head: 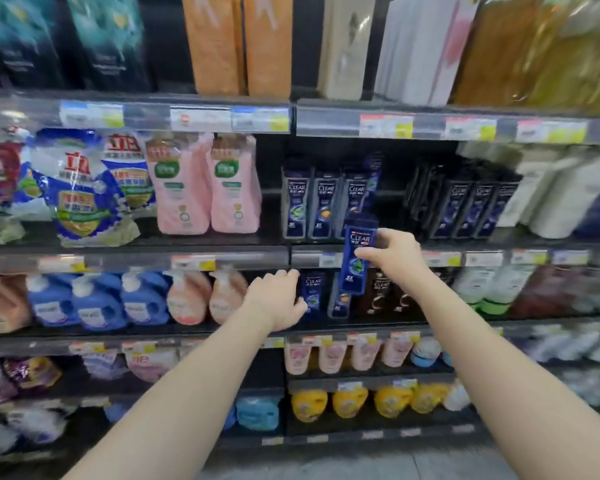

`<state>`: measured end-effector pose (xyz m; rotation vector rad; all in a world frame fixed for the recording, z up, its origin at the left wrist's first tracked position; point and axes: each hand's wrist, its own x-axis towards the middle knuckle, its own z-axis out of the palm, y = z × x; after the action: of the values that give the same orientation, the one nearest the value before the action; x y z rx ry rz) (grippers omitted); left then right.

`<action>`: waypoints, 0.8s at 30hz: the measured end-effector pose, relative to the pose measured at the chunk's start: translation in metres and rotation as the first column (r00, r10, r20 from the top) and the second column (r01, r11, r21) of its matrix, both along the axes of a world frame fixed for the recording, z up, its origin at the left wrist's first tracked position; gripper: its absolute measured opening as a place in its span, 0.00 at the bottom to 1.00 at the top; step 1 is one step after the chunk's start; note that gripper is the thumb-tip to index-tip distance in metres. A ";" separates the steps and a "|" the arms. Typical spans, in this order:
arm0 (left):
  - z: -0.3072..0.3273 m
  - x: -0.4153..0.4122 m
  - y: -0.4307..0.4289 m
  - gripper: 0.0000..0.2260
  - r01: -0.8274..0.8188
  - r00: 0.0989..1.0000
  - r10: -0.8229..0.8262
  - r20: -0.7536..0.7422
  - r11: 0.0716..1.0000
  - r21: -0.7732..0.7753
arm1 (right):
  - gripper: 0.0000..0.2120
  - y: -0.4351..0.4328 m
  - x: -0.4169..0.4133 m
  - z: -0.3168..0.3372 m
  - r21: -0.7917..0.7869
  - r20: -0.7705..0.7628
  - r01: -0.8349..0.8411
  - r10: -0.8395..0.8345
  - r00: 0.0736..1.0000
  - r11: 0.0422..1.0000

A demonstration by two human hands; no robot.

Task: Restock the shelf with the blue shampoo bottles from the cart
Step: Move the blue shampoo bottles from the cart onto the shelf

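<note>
From my remote seat I read the shelves from the left. The blue-and-white plastic refill pouches (84,188) carried big red Chinese characters, but their smaller print was too blurred for me. Beside them stood two pink soft pouches (208,188) with green label panels. One tier down sat blue pump bottles (97,299), then peach pump bottles (187,296).

My left hand (278,299) reached in at that lower tier. Its fingers were loose and spread, holding nothing, and its thumb was just beside a small blue bottle marked CLEAR (312,292) that stood on the tier.

My right hand (392,254) pinched the blue plastic shampoo bottle (359,254), thumb across the front and fingers behind its right edge. The bottle hung nearly upright, a little tilted, in front of the price rail (326,259) between the two tiers. Its label read CLEAR in white under a red strip, with a green leaf picture and "3X" lower down. Just above it, on the upper tier, stood a row of matching blue CLEAR bottles (323,206). Further right came darker CLEAR bottles (475,209), packed close together, then white bottles (565,192) whose writing I could not read.

The shelving was dark metal with clear plastic rails. Its white, red and yellow price tags were smeared past reading. A strip of grey floor (361,469) showed at the bottom.
</note>
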<state>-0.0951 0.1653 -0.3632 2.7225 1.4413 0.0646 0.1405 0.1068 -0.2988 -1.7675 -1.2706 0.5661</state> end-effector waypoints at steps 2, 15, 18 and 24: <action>0.001 0.027 0.010 0.24 0.024 1.000 -0.024 -0.015 0.999 0.026 | 0.11 0.010 0.031 0.008 0.027 0.026 0.023 -0.024 0.999 0.999; 0.034 0.136 0.040 0.24 -0.036 0.997 0.027 0.078 0.994 0.105 | 0.17 0.115 0.148 0.030 0.055 -0.025 -0.027 0.029 0.999 0.998; 0.032 0.155 0.035 0.22 -0.111 0.993 0.105 0.060 0.989 0.100 | 0.19 0.132 0.163 0.019 0.014 0.025 -0.076 0.075 0.997 0.997; 0.031 0.187 0.027 0.19 -0.121 0.984 0.096 0.148 0.977 0.174 | 0.16 0.142 0.172 0.008 0.105 0.155 -0.134 0.117 0.981 0.985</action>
<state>0.0920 0.1923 -0.3324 2.7094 1.6164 0.4020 0.3127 0.2493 -0.2904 -1.6667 -1.4964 0.4282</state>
